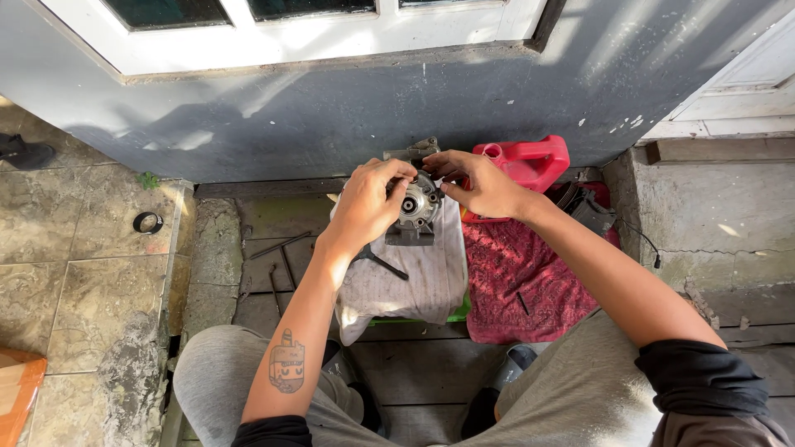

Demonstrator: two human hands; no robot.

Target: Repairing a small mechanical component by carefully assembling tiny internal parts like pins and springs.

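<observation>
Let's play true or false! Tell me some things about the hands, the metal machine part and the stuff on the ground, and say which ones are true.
1. Both hands touch the grey metal machine part. True: the left hand and the right hand grip its round front.
2. The machine part rests on a dirty white cloth. True.
3. The jug behind the right hand is blue. False: it is red.
4. The patterned cloth under the right forearm is red. True.
5. The black ring lies on the white cloth. False: it lies apart, on the stone tiles to the left.
</observation>
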